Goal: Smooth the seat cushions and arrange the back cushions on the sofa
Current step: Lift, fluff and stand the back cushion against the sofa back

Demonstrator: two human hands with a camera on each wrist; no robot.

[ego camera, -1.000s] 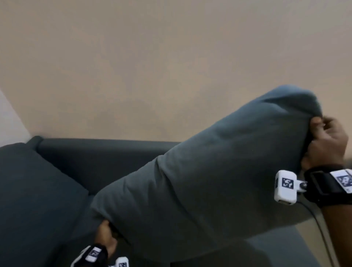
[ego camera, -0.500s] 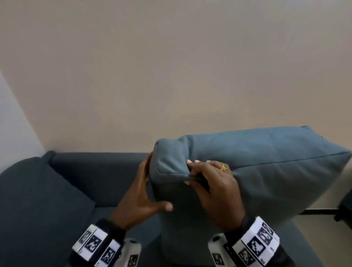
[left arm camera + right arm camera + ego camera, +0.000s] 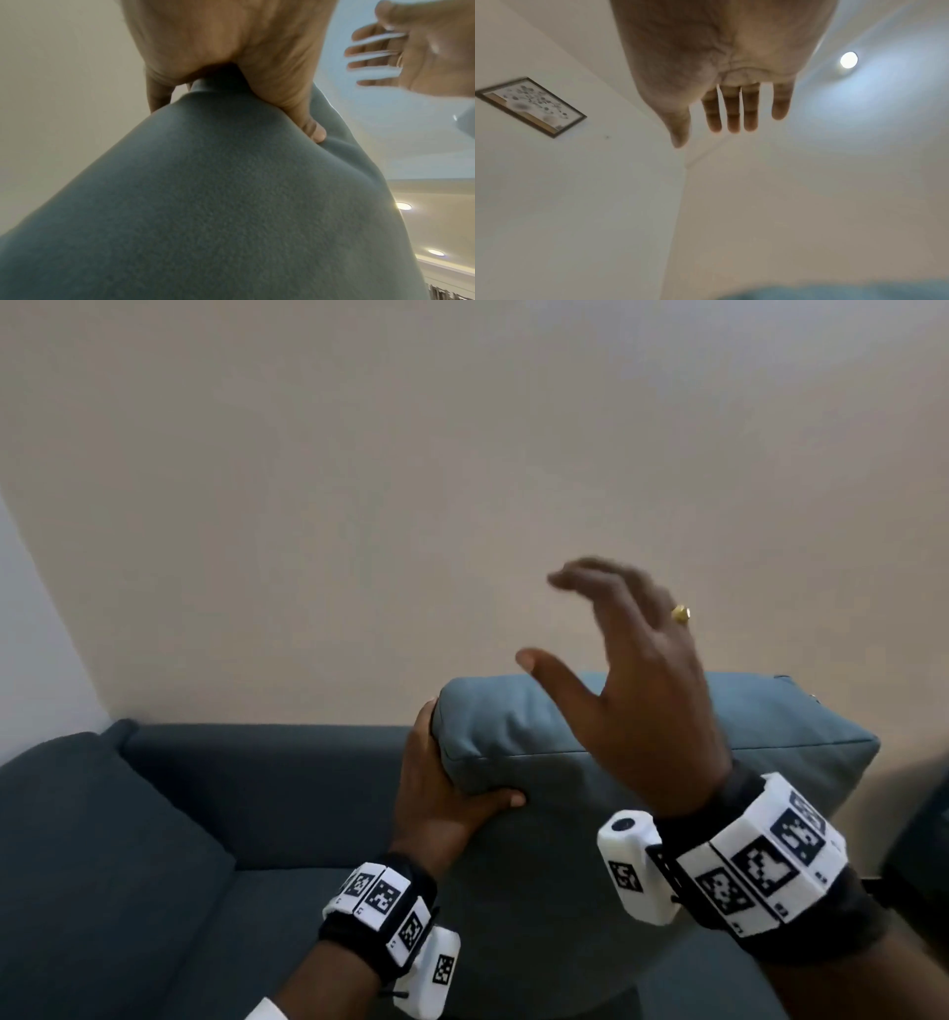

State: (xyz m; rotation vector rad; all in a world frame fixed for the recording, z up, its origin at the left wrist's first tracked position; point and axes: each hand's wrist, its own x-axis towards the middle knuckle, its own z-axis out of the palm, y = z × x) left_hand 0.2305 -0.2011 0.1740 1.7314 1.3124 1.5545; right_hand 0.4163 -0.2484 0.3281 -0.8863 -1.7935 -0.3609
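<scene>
A blue-grey back cushion (image 3: 539, 855) stands upright on the dark sofa seat (image 3: 267, 927), right of centre in the head view. My left hand (image 3: 436, 793) grips its upper left corner, thumb across the front and fingers behind; the left wrist view shows the same cushion (image 3: 231, 203) with the thumb (image 3: 315, 132) pressed into the fabric. My right hand (image 3: 626, 670) hovers above the cushion's top edge, fingers spread and holding nothing. In the right wrist view the right hand (image 3: 731, 113) is raised against the wall, its fingers straight.
Another dark back cushion (image 3: 87, 855) leans at the sofa's left end. The sofa backrest (image 3: 267, 762) runs along a beige wall. A framed picture (image 3: 530, 106) hangs high on the side wall. A dark object (image 3: 924, 855) sits at the right edge.
The cushion went from tilted in the air to standing upright on the seat. My right hand let go of its top and lifted up; my left hand moved to grip the upper left corner.
</scene>
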